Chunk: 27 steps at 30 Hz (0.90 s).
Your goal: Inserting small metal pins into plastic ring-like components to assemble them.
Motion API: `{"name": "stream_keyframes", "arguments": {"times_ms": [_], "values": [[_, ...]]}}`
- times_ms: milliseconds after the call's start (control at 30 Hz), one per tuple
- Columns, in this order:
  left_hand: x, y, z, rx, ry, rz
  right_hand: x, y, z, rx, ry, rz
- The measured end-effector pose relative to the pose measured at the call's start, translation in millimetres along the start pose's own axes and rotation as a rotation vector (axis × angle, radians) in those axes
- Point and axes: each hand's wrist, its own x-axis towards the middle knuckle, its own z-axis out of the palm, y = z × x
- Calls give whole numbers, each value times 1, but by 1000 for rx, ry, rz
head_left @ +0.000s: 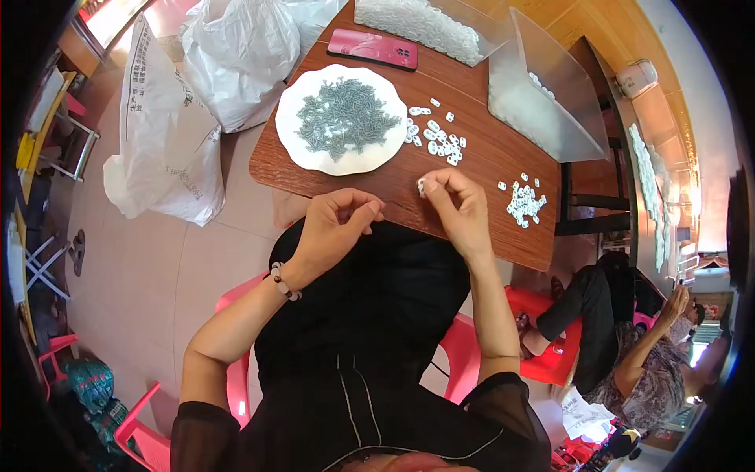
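The wooden table [472,157] fills the upper middle of the view, and the person sits at its near edge on a pink plastic chair [236,370]. On the floor to the left of the table stand two big white plastic bags [169,134]. At the far right corner of the table there is a large clear plastic tray [550,102] with small white pieces inside, and a second clear container [425,23] full of white pieces lies at the far edge. Near the left end of the table sits a white round plate [303,145] that carries a heap of small grey-green parts [344,116]. Behind the plate lies a flat pink phone [373,48].

Just right of the plate a loose group of small white rings [435,135] is spread on the wood. A smaller pile of white rings [524,203] lies near the right end, well apart from the first group.

The left hand [338,220] hovers over the near table edge with its fingers curled close together; I cannot tell if something is between them. A bead bracelet [283,282] is on this wrist. The right hand [460,206] is just beside it, and its thumb and forefinger pinch one small white piece [421,186] above the table, in front of the plate.

At the lower right another person [629,346] sits on a red stool [543,334].
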Motion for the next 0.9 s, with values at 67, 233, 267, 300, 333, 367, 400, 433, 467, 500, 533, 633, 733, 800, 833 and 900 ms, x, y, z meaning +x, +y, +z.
{"name": "stream_keyframes", "arguments": {"times_ms": [67, 233, 267, 300, 333, 367, 400, 433, 467, 500, 533, 633, 733, 800, 833, 900], "values": [[-1, 0, 3, 8, 11, 37, -7, -5, 10, 29, 9, -39], [-3, -1, 6, 34, -47, 65, -19, -16, 30, -142, -10, -182], [-2, -3, 4, 51, -56, 67, -19, -18, 31, -200, -33, -213], [-3, -3, 4, 52, -53, 72, -20, -18, 30, -200, -34, -219], [-3, -4, 4, 44, -57, 73, -22, -16, 30, -196, -45, -202], [-4, -4, 4, 36, -62, 73, -24, -15, 30, -192, -56, -185], [-5, -5, 4, 37, -59, 80, -25, -16, 31, -192, -57, -192], [-5, -6, 4, 45, -62, 81, -27, -17, 33, -128, -51, -134], [-6, -6, 4, 53, -65, 81, -27, -17, 34, -64, -46, -76], [-7, -5, 4, 54, -62, 85, -26, -17, 34, -63, -48, -80], [-8, -4, 5, 62, -64, 93, -25, -17, 32, -120, -65, -156], [-7, -3, 4, 67, -70, 91, -23, -15, 31, -178, -89, -265], [-6, -2, 3, 33, -91, 71, -22, -12, 29, -188, -98, -288], [-5, -1, 2, 5, -100, 61, -23, -11, 29, -192, -104, -280], [-5, -1, 1, -12, -110, 40, -24, -11, 30, -163, -73, -254], [-5, 0, 1, -24, -116, 20, -26, -10, 29, -127, -43, -231]]}}
